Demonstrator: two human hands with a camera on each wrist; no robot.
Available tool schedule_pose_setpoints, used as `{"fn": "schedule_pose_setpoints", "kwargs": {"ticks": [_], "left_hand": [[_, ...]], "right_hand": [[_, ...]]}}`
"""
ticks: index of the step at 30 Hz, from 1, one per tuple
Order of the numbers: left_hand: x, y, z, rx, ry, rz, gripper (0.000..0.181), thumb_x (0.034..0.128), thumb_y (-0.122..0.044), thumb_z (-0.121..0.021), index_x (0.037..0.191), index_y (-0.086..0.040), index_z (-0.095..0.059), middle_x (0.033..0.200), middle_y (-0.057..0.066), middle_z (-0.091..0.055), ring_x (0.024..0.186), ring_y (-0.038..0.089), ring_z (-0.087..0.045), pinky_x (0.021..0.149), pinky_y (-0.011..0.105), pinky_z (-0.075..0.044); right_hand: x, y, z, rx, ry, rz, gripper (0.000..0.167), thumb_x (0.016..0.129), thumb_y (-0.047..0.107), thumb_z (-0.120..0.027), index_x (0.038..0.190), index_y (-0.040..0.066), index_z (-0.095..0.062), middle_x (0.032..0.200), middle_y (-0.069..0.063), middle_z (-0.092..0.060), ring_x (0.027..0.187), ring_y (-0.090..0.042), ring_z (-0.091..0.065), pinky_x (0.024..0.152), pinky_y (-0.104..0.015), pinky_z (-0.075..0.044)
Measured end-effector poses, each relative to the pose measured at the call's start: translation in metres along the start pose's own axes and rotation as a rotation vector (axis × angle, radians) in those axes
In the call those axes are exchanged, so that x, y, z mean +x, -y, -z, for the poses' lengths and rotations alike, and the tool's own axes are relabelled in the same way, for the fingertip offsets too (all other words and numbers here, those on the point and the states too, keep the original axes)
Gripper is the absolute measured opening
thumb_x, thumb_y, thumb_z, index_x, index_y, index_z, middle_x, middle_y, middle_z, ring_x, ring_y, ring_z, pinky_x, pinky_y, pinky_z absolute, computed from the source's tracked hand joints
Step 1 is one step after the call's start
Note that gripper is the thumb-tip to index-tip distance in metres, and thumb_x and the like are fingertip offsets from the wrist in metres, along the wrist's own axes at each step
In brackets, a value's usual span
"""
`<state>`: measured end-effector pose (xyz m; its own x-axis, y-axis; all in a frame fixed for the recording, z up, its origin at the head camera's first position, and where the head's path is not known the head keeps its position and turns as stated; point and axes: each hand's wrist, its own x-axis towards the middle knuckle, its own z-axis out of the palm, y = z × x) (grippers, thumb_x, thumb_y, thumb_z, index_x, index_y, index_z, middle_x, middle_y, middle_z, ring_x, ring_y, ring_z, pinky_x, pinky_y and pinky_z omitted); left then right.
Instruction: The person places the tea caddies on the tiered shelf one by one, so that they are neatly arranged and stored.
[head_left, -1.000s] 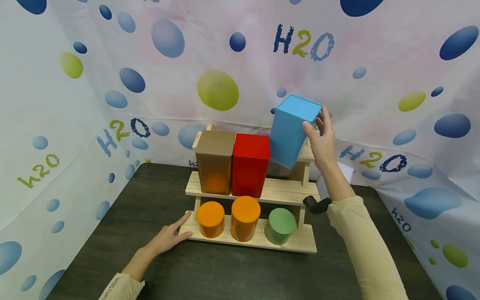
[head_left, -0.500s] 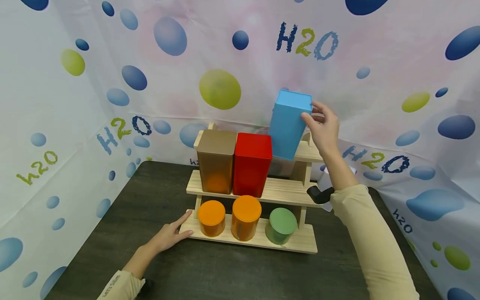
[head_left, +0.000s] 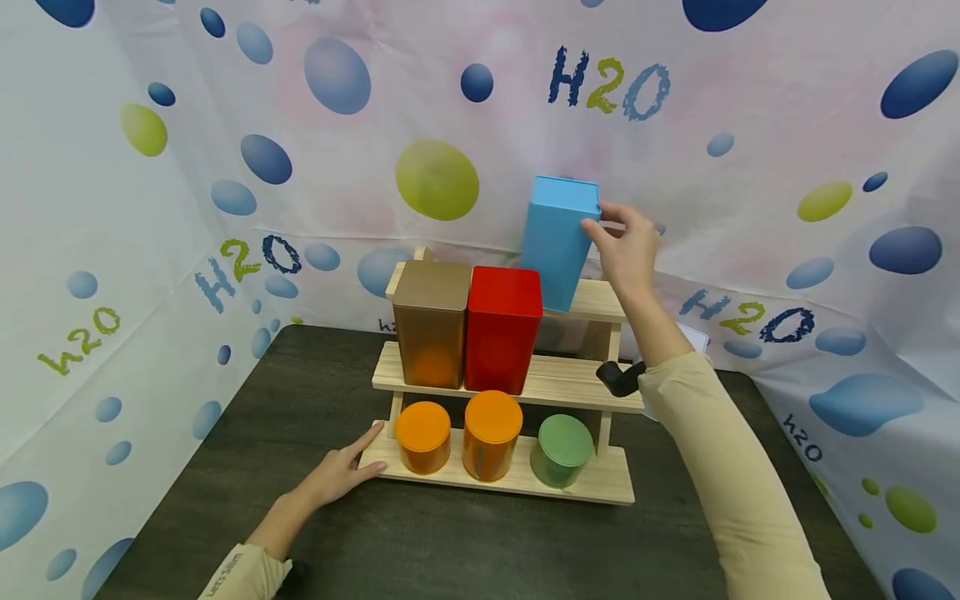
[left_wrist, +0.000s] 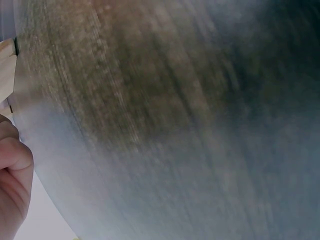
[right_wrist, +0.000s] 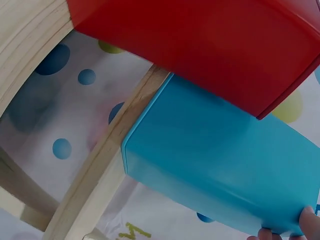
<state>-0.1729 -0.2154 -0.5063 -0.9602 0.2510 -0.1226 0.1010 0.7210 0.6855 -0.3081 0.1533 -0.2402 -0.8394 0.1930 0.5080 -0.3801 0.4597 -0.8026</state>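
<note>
A tall blue tin box (head_left: 558, 242) stands nearly upright at the top tier of the wooden shelf rack (head_left: 577, 373). My right hand (head_left: 626, 246) pinches its upper right corner between thumb and fingers. In the right wrist view, the blue box's base meets the top board, beside the red box. On the middle tier stand a bronze tin box (head_left: 431, 325) and a red tin box (head_left: 502, 329). My left hand (head_left: 333, 477) grips the left end of the bottom board. Its curled fingers show at the edge of the left wrist view.
Two orange round canisters (head_left: 491, 437) and a green round canister (head_left: 562, 452) line the bottom tier. A white object (head_left: 693, 337) is partly hidden behind my right arm. The dark table (head_left: 480, 542) extends around the rack, before a dotted backdrop (head_left: 337, 167).
My right hand has carried the blue box leftward, straightening it from a strong tilt and bringing it to the top board. My left hand has stayed on the rack.
</note>
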Motion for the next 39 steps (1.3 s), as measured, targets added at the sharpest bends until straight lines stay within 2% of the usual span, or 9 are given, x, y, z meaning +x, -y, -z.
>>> {"fn": "schedule_pose_setpoints", "kwargs": {"ticks": [6, 12, 19, 23, 27, 32, 39], "left_hand": [[0.001, 0.000, 0.001, 0.005, 0.002, 0.001, 0.073, 0.0875, -0.040, -0.058, 0.146, -0.012, -0.024, 0.053, -0.004, -0.032, 0.048, 0.010, -0.025, 0.052, 0.027, -0.028], [0.000, 0.001, 0.002, 0.001, 0.010, -0.001, 0.073, 0.0879, -0.040, -0.057, 0.145, -0.011, -0.023, 0.052, -0.004, -0.033, 0.047, 0.009, -0.026, 0.052, 0.027, -0.030], [-0.002, 0.002, 0.001, 0.017, 0.000, -0.002, 0.073, 0.0873, -0.041, -0.058, 0.145, -0.010, -0.025, 0.055, -0.004, -0.036, 0.050, 0.010, -0.030, 0.061, 0.029, -0.034], [-0.001, 0.002, 0.000, 0.015, -0.009, -0.003, 0.073, 0.0875, -0.040, -0.058, 0.145, -0.011, -0.025, 0.053, -0.005, -0.033, 0.048, 0.009, -0.026, 0.057, 0.026, -0.032], [-0.001, 0.002, 0.000, 0.008, -0.006, -0.001, 0.073, 0.0874, -0.040, -0.058, 0.145, -0.012, -0.025, 0.051, -0.005, -0.031, 0.047, 0.008, -0.023, 0.051, 0.025, -0.028], [0.000, 0.002, 0.000, 0.013, -0.002, -0.011, 0.073, 0.0877, -0.042, -0.057, 0.145, -0.011, -0.024, 0.055, -0.004, -0.036, 0.049, 0.010, -0.029, 0.057, 0.028, -0.033], [0.002, 0.002, -0.002, 0.010, 0.001, 0.006, 0.074, 0.0872, -0.041, -0.058, 0.146, -0.013, -0.023, 0.052, -0.004, -0.034, 0.047, 0.009, -0.026, 0.053, 0.026, -0.030]], "right_hand": [[0.004, 0.006, -0.010, -0.018, 0.032, 0.010, 0.035, 0.084, 0.012, -0.066, 0.117, 0.000, -0.061, 0.114, -0.016, -0.061, 0.100, -0.031, -0.061, 0.085, -0.037, -0.047], [0.005, 0.010, -0.021, -0.006, 0.067, 0.009, 0.035, 0.085, 0.011, -0.065, 0.118, 0.000, -0.060, 0.112, -0.017, -0.061, 0.099, -0.031, -0.061, 0.085, -0.035, -0.047], [0.004, 0.021, -0.038, -0.004, 0.124, 0.016, 0.036, 0.086, 0.010, -0.063, 0.121, -0.002, -0.057, 0.113, -0.018, -0.059, 0.101, -0.031, -0.060, 0.087, -0.034, -0.046], [0.001, 0.029, -0.046, 0.001, 0.147, 0.011, 0.037, 0.086, 0.009, -0.063, 0.121, -0.001, -0.057, 0.114, -0.018, -0.059, 0.102, -0.031, -0.059, 0.089, -0.034, -0.045], [0.000, 0.035, -0.053, -0.017, 0.160, 0.013, 0.037, 0.086, 0.011, -0.064, 0.121, 0.001, -0.057, 0.112, -0.017, -0.060, 0.101, -0.030, -0.060, 0.088, -0.033, -0.045], [-0.002, 0.041, -0.061, -0.031, 0.170, 0.011, 0.039, 0.086, 0.014, -0.064, 0.123, 0.003, -0.056, 0.114, -0.015, -0.060, 0.101, -0.029, -0.061, 0.087, -0.033, -0.046], [-0.006, 0.045, -0.072, -0.035, 0.171, 0.063, 0.038, 0.087, 0.013, -0.063, 0.123, 0.002, -0.056, 0.114, -0.015, -0.061, 0.099, -0.029, -0.062, 0.086, -0.033, -0.046]]}}
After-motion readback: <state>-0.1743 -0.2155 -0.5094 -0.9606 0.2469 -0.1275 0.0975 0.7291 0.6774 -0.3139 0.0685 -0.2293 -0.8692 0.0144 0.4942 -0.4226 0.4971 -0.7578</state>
